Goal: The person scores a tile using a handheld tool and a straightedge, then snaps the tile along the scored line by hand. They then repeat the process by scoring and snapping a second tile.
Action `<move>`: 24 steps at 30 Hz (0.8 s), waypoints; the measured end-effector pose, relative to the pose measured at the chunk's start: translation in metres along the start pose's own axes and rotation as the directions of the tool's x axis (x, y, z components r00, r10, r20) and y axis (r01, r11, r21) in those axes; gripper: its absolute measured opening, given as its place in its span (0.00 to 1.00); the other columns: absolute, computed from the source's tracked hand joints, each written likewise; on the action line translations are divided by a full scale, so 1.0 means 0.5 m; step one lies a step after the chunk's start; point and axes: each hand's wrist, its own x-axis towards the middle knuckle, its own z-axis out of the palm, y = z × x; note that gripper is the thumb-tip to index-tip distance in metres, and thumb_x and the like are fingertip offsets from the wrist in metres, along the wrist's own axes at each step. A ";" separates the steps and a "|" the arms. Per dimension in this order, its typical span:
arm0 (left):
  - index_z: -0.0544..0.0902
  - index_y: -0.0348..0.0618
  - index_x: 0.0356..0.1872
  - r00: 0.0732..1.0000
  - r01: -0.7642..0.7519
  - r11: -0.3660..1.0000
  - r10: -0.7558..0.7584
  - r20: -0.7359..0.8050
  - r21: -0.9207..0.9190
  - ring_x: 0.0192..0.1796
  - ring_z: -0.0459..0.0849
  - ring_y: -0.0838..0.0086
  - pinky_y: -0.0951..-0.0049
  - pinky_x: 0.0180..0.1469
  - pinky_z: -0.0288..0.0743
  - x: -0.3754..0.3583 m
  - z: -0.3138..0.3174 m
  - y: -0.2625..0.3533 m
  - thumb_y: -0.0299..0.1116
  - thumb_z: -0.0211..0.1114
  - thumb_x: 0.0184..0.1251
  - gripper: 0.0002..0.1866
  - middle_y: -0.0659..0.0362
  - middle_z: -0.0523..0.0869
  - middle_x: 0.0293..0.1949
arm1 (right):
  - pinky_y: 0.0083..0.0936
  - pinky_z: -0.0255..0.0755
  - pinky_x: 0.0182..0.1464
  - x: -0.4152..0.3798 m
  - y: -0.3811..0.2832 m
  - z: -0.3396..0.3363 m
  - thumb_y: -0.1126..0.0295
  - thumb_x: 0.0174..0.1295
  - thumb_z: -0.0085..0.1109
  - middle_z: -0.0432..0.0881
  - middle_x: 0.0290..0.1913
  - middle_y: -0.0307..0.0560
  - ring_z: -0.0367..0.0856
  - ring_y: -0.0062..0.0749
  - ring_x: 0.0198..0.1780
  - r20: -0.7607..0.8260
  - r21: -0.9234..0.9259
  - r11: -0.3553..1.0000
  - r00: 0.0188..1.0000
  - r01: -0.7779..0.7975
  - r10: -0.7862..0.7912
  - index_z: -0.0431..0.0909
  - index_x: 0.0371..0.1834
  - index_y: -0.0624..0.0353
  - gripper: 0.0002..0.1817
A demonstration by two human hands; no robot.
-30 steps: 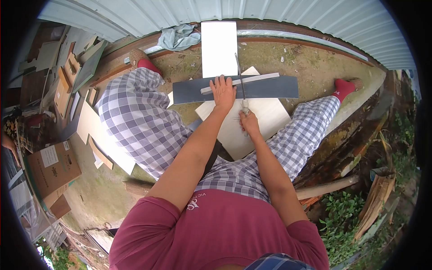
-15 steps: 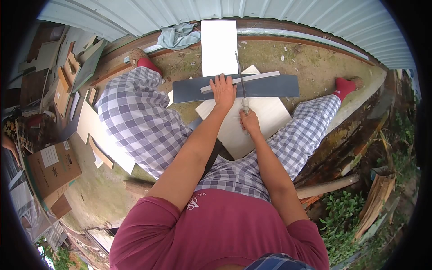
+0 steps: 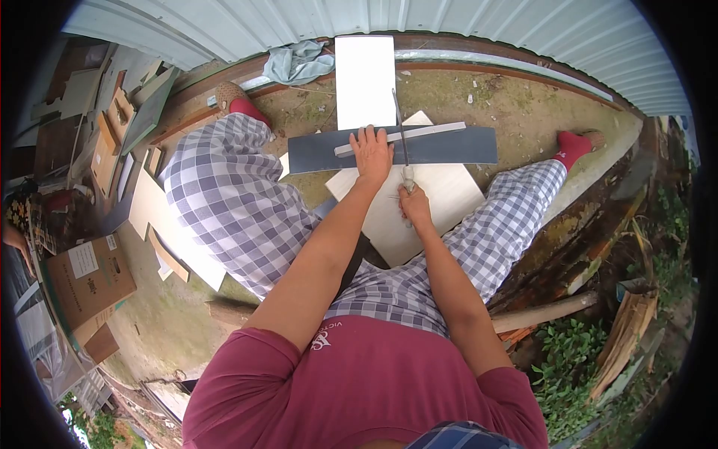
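Observation:
My left hand [image 3: 372,156] lies flat with fingers spread, pressing a narrow light-grey strip [image 3: 430,131] onto a dark grey board [image 3: 318,152]. In my right hand [image 3: 415,205], fingers wrap around the handle of a hacksaw [image 3: 404,142], seen nearly edge-on. Its long thin frame points away from me and crosses the strip and the dark board, just right of my left hand. Whether its blade touches the strip cannot be made out. Beneath the dark board is a pale panel [image 3: 449,191] between my legs. A white board [image 3: 365,78] extends beyond it toward the wall.
A corrugated metal wall [image 3: 479,19] stands ahead, with a grey-blue cloth [image 3: 299,62] at its foot. Wood offcuts [image 3: 168,209] and a cardboard box [image 3: 90,277] lie at left. Split wood [image 3: 628,337] and plants [image 3: 572,355] are at right.

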 end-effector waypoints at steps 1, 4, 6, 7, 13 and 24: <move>0.74 0.42 0.48 1.000 -0.003 1.000 0.003 -0.004 -0.001 0.64 0.65 0.51 0.40 0.68 0.49 0.000 0.001 0.000 0.38 0.67 0.58 0.19 0.47 0.71 0.57 | 0.33 0.76 0.24 -0.003 -0.002 0.001 0.59 0.66 0.52 0.80 0.20 0.49 0.80 0.38 0.17 -0.013 -0.005 1.000 1.000 0.001 -0.001 0.75 0.40 0.63 0.16; 0.74 0.42 0.48 1.000 0.006 1.000 -0.006 0.006 0.000 0.65 0.65 0.51 0.41 0.68 0.49 0.001 0.000 0.000 0.38 0.67 0.59 0.19 0.47 0.71 0.57 | 0.34 0.77 0.25 -0.001 -0.001 0.003 0.59 0.66 0.52 0.80 0.20 0.50 0.81 0.40 0.17 -0.024 -0.043 0.999 1.000 0.003 -0.004 0.76 0.42 0.64 0.17; 0.74 0.42 0.48 1.000 0.005 1.000 -0.005 0.008 0.004 0.65 0.65 0.51 0.41 0.68 0.49 0.001 0.000 0.000 0.38 0.67 0.59 0.19 0.47 0.71 0.57 | 0.35 0.77 0.25 0.001 0.000 0.003 0.59 0.66 0.52 0.81 0.21 0.50 0.81 0.40 0.17 -0.025 -0.050 0.999 1.000 -0.007 0.006 0.76 0.43 0.63 0.17; 0.74 0.42 0.48 1.000 0.003 1.000 -0.003 0.009 0.009 0.65 0.65 0.51 0.41 0.68 0.49 0.001 0.000 0.000 0.38 0.67 0.59 0.19 0.47 0.71 0.57 | 0.35 0.77 0.26 0.002 0.000 0.004 0.59 0.66 0.52 0.81 0.21 0.51 0.81 0.40 0.18 -0.026 -0.056 0.998 1.000 -0.016 0.015 0.76 0.44 0.63 0.17; 0.75 0.42 0.48 1.000 0.010 1.000 -0.010 0.010 0.003 0.64 0.65 0.51 0.41 0.68 0.50 0.001 0.000 0.000 0.37 0.67 0.59 0.19 0.47 0.71 0.57 | 0.29 0.74 0.21 -0.006 -0.011 0.001 0.59 0.68 0.51 0.77 0.19 0.43 0.77 0.30 0.16 -0.042 -0.055 0.998 0.999 -0.024 0.021 0.75 0.37 0.62 0.15; 0.75 0.42 0.48 1.000 0.002 1.000 -0.002 0.014 0.008 0.64 0.65 0.51 0.41 0.68 0.50 0.000 0.003 -0.002 0.37 0.66 0.59 0.18 0.47 0.71 0.56 | 0.29 0.75 0.21 -0.010 -0.011 0.001 0.58 0.68 0.51 0.77 0.19 0.43 0.77 0.29 0.17 -0.040 -0.049 0.999 0.999 -0.019 0.018 0.75 0.37 0.63 0.16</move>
